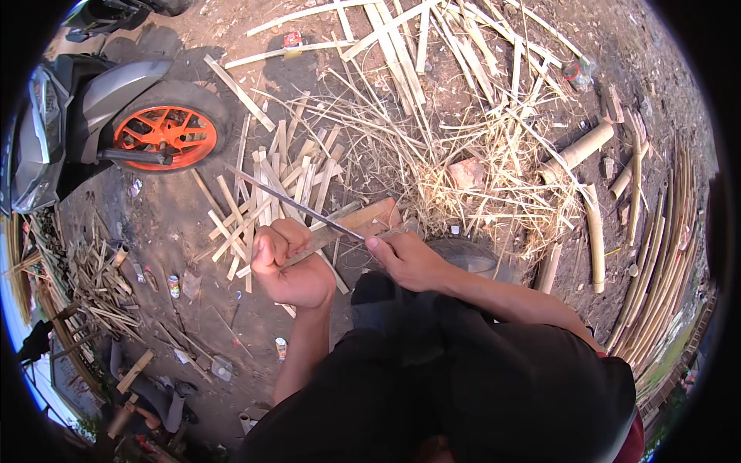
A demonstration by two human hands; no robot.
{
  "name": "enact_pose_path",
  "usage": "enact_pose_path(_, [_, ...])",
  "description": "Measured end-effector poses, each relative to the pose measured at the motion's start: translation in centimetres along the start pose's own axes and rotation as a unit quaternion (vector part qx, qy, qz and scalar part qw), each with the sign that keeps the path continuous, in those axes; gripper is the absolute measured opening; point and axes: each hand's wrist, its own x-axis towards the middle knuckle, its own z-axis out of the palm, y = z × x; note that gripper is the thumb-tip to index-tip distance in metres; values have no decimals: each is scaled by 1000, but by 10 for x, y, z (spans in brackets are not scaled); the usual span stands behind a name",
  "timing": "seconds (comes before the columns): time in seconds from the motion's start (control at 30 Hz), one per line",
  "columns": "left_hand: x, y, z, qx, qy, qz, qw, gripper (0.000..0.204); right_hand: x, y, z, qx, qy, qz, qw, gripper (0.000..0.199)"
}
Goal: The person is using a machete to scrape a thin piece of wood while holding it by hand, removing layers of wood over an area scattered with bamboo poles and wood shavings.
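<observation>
My right hand [411, 261] is closed, thumb on top, at the near end of a long thin dark blade [297, 204]. The blade slants up and left over the ground, passing just above my left hand [292, 266]. The left fingers are curled into the palm, and what they may hold is hidden. Behind both hands lies a flat wooden board [374, 217], its near part covered by the hands. Beyond the left hand, split bamboo pieces [297, 174] lie in a loose heap.
A motorcycle with an orange wheel [165, 137] stands at left. Bamboo shavings [463, 189] and long strips [394, 58] spread ahead. Bamboo sections [579, 150] and long poles [656, 262] lie right. A tyre [471, 255] is beside my right wrist. Cans [174, 286] and another person's leg [166, 401] appear lower left.
</observation>
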Motion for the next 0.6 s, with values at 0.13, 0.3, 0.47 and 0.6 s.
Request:
enact_pose_path(0.13, [-1, 0, -6, -11, -36, -3, 999, 36, 1, -7, -17, -51, -28, 29, 998, 62])
enact_pose_path(0.3, [-4, 1, -15, -3, -64, -14, 998, 36, -11, 14, -14, -58, -31, 80, 995, 63])
enact_pose_path(0.47, [-7, -3, -15, -17, -89, -16, 996, 34, -11, 13, -11, -55, -21, 61, 996, 71])
enact_pose_path(0.6, [-5, 3, -13, -12, -79, -15, 997, 34, 3, 80, -18, -116, -29, 127, 985, 66])
